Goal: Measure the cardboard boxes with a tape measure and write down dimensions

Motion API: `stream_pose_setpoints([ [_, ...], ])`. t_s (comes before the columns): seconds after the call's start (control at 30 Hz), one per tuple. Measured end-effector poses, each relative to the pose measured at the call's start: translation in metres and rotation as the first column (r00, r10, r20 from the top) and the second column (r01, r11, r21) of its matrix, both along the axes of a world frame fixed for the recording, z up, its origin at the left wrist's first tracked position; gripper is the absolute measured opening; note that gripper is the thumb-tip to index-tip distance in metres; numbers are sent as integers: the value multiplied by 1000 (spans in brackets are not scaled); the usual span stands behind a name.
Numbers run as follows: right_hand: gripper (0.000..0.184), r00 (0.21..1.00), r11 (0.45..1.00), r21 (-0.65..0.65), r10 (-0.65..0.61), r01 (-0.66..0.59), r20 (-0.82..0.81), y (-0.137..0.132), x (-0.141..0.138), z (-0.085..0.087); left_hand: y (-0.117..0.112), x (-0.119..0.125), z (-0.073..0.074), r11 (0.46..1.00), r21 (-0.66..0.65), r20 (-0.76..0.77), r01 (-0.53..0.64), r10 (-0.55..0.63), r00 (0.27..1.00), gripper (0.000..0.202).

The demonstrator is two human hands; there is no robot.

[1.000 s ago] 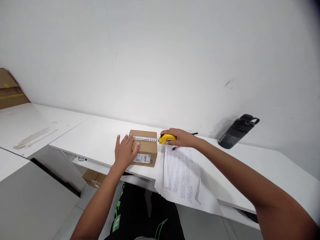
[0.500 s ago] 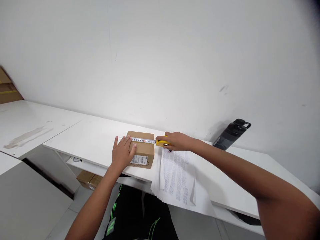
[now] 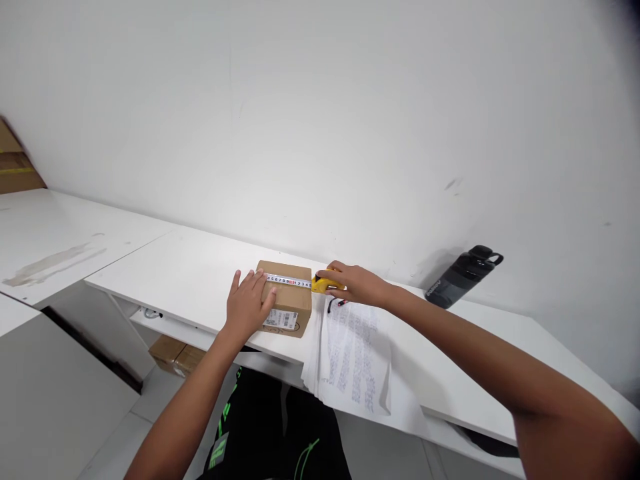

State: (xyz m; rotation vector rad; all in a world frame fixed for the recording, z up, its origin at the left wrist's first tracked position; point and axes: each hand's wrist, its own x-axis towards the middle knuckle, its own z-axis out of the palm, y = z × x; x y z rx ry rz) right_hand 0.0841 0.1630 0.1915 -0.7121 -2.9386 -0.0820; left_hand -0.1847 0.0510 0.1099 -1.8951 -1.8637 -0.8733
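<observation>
A brown cardboard box [image 3: 301, 313] with a white shipping label [image 3: 283, 319] on its front lies on the white table. Across its top runs the pulled-out blade [image 3: 287, 281] of a tape measure, figures upward. My left hand [image 3: 247, 301] grips the box at its left side, fingers over the top and thumb near the front edge; the blade's end is hidden at these fingertips. Closed around the yellow tape measure case [image 3: 323, 283] is my right hand [image 3: 353, 281], just off the box's right edge.
Handwritten paper sheets [image 3: 353, 360] hang over the table's front edge, with a dark pen [image 3: 336, 304] at their top. A black bottle [image 3: 463, 277] leans against the wall at right. Brown boxes [image 3: 175, 355] sit below the table, and another box [image 3: 17, 163] stands far left.
The tape measure case has tilted slightly in my right hand, and more of the pen shows beneath. My left hand stays on the box. The view has shifted a little.
</observation>
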Motion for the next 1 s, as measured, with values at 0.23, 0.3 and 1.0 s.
stream_pose_setpoints([
  [0.23, 42, 1000, 1000, -17, 15, -15, -6, 2, -2, 1, 1, 1, -1, 1000, 14, 17, 5, -5, 1000, 46],
  [0.3, 42, 1000, 999, -37, 10, -11, -15, 4, -1, 0, 2, 1, -2, 1000, 16, 13, 7, -7, 1000, 47],
  [1.0, 38, 992, 992, -73, -95, 101, 80, -10, -9, 3, 2, 0, -6, 998, 65, 25, 25, -27, 999, 46],
])
